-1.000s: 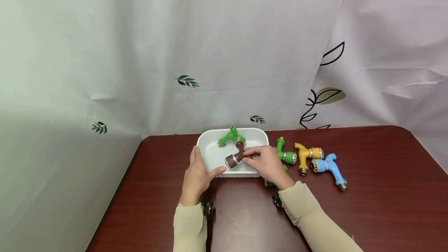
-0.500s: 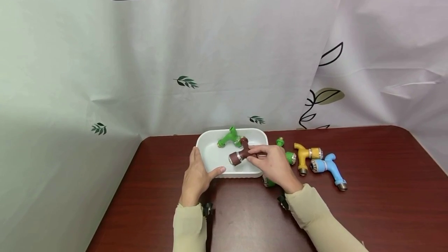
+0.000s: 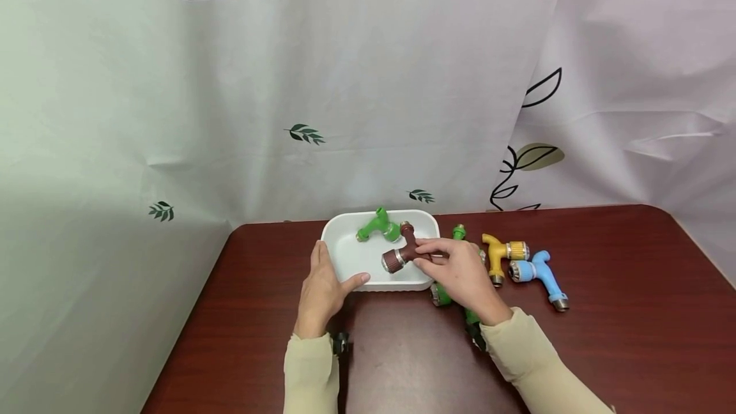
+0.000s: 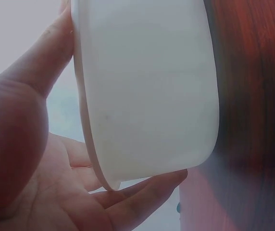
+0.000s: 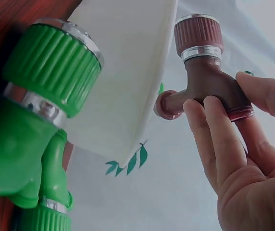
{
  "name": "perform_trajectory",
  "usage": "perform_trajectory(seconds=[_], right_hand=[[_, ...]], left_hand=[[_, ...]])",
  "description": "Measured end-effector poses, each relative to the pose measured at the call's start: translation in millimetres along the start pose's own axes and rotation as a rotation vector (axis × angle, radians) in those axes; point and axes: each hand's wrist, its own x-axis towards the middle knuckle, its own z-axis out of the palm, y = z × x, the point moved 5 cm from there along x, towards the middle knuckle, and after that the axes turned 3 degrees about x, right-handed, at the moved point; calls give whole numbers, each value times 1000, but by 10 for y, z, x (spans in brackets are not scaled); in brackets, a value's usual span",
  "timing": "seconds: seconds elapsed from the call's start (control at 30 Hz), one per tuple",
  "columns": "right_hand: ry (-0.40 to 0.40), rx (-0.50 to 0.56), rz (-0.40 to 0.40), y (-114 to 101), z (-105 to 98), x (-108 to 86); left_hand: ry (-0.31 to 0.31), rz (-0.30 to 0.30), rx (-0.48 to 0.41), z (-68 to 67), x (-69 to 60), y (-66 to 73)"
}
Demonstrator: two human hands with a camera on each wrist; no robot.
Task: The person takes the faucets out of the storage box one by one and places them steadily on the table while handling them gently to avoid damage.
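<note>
My right hand (image 3: 460, 272) pinches a dark brown plastic tap (image 5: 207, 82) between thumb and fingers, holding it over the right part of a white tray (image 3: 344, 270). In the right wrist view the tap hangs clear of the tray's rim, its ribbed knob upward. At the tray's left front corner my left hand (image 3: 323, 286) grips the wall, thumb on the rim and fingers along the side, as the left wrist view shows against the tray wall (image 4: 147, 96). Inside the tray, toward the back, lies a green tap (image 3: 376, 225).
Right of the tray, green taps (image 5: 51, 72) lie partly hidden under my right hand and wrist. Beyond them are a yellow tap (image 3: 499, 257) and a light blue tap (image 3: 542, 276) on the dark red table (image 3: 627, 286). A pale patterned curtain (image 3: 368, 82) stands behind.
My right hand has drawn the brown tap to the right, away from the green tap in the tray. The left hand and the tray have stayed in place.
</note>
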Motion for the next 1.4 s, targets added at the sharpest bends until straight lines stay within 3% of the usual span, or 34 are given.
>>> perform_trajectory(seconds=[1.4], right_hand=[[78, 12, -32, 70, -458, -436]], left_hand=[[-19, 4, 5, 10, 6, -2]])
